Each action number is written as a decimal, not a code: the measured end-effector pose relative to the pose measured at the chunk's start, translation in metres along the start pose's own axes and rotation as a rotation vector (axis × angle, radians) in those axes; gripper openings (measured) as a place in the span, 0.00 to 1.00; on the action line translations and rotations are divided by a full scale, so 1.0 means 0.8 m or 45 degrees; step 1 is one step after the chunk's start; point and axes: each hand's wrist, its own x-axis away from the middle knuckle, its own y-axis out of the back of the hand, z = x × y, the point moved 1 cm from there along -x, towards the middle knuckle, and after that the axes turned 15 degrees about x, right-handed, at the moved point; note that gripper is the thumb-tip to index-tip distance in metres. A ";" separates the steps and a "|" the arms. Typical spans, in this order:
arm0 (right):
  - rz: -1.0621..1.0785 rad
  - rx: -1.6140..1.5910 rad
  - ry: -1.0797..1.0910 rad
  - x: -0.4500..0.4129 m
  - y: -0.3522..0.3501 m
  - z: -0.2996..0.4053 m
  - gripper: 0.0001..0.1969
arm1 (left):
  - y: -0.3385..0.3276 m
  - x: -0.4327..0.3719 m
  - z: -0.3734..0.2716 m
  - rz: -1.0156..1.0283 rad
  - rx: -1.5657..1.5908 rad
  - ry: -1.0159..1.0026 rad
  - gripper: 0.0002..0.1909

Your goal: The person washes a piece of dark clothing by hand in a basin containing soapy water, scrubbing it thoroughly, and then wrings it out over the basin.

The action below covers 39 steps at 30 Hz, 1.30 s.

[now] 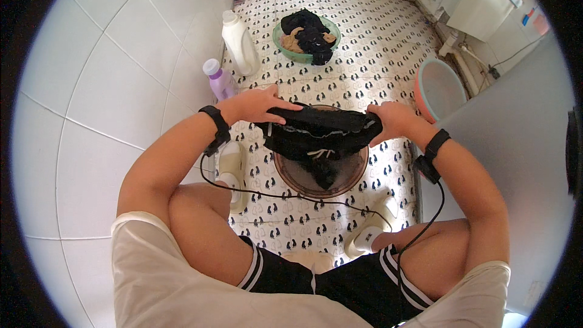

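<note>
A black garment (319, 134) with light trim and a pale drawstring is stretched sideways between my two hands. My left hand (259, 105) grips one end of it, and my right hand (391, 120) has hold of the other. The cloth hangs over a round brown-rimmed basin (350, 187) on the floor. Its lower tip dangles into the basin, over what looks like cloudy water; whether it touches cannot be told. The far part of the basin is mostly hidden behind the cloth.
A green basin (296, 58) heaped with black and tan clothes (305, 34) stands beyond. By the left wall are a white jug (240, 45) and a purple bottle (222, 83). A pink-and-blue basin (439, 91) leans at right. A black cable (273, 196) runs between my wrists.
</note>
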 end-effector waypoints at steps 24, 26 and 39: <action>-0.372 -0.782 0.074 -0.028 -0.029 -0.011 0.15 | -0.023 -0.018 0.043 -0.598 0.369 0.352 0.12; -0.262 -0.669 0.138 -0.026 -0.007 0.013 0.16 | -0.019 -0.011 0.040 -0.650 0.461 0.353 0.13; -0.019 -1.016 -0.084 -0.040 -0.053 -0.025 0.19 | -0.036 -0.024 0.031 -0.145 -0.069 0.401 0.25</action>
